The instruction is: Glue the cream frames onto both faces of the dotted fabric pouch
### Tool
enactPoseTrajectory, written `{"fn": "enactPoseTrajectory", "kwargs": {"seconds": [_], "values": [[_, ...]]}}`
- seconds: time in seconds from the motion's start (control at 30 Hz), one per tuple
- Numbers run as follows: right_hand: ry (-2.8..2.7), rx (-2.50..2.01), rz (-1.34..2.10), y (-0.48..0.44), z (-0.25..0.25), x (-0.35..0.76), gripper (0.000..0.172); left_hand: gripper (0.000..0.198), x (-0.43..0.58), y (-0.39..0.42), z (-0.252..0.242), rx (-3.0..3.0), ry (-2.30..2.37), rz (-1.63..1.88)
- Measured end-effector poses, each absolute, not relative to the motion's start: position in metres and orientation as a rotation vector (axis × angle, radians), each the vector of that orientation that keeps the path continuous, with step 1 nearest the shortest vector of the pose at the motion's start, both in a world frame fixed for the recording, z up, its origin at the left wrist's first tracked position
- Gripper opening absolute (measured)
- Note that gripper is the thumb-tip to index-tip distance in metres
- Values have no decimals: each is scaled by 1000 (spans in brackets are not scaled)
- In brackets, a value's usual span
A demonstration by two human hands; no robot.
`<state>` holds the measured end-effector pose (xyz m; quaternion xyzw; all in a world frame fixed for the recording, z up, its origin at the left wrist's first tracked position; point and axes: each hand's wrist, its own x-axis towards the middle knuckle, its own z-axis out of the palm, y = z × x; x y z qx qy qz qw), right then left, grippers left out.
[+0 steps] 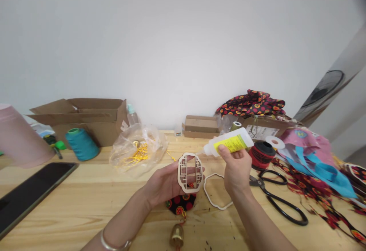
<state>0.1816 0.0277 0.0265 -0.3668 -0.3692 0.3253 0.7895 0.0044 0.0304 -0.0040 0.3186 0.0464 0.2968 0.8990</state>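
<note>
In my left hand [163, 180] rests a wooden lattice frame [183, 174] with a scalloped outline, its cut-out face turned up and my fingers showing behind it. My right hand [238, 169] grips a white glue bottle [230, 142] with a yellow label, tilted so its nozzle points left at the lattice frame's upper edge. Whether the tip touches the wood I cannot tell. Below my left hand lies a dark patterned fabric piece [180, 204], with a brass bell [177, 235] on a cord. A thin scalloped wooden ring [219, 205] lies between my hands, partly behind my right hand.
Black-handled scissors [281, 201] and a red-and-black thread spool [261, 155] lie at right, beside fabric scraps [310, 182]. At left are a phone [31, 192], a teal thread cone [82, 145] and a cardboard box [82, 127]. A plastic bag [140, 150] with yellow cords sits behind.
</note>
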Motion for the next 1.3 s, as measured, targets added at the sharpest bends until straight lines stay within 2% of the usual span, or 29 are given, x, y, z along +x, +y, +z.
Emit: {"fn": "enactPoseTrajectory", "kwargs": {"seconds": [0.6, 1.3], "values": [[-800, -799, 730, 26, 27, 179, 36, 36, 6, 30, -3, 657, 96, 616], [-845, -819, 716, 26, 26, 180, 34, 39, 5, 31, -4, 665, 86, 618]]}}
